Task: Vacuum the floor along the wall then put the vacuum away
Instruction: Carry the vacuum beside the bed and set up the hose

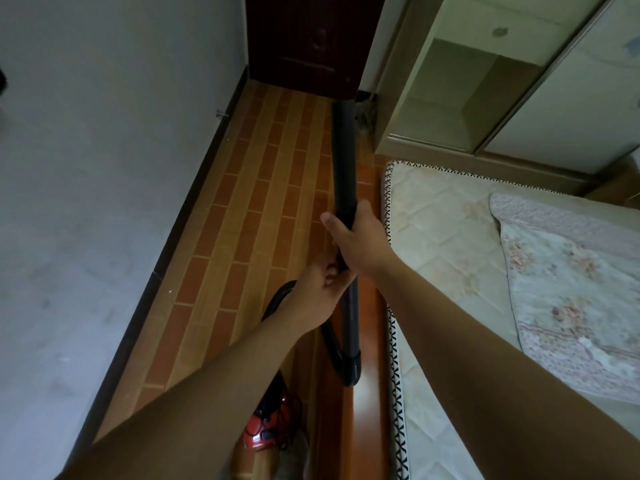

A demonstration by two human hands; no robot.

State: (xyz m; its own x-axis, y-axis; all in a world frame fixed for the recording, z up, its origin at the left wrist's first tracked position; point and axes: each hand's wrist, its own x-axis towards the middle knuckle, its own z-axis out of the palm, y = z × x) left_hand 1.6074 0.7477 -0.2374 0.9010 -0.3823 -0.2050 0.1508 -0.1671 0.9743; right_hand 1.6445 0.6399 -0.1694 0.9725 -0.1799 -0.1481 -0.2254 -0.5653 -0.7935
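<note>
A: Right hand is wrapped round the black wand, thumb on the left side, fingers round the far side. Firm grip.

B: Left hand?

A: Just below the right, touching it. Fingers curled onto the same wand; the exact hold is partly hidden by the right wrist.

B: Wand position?

A: It runs away from the person, from the hands toward the foot of a dark door. The far end sits near the door's bottom edge; cannot tell if it touches the floor. The near end points down past the hands, where a black ribbed hose joins it and loops left behind the left hand.

B: The machine itself?

A: Red vacuum body on the floor, under the left forearm, partly hidden by it.

B: Surroundings?

A: A strip of brick-pattern floor. Grey wall on the left, with dark skirting along its base. On the right, a mattress with a floral quilt on it, and a wooden bed rail just beside the wand. A pale wardrobe stands beyond the bed.
</note>
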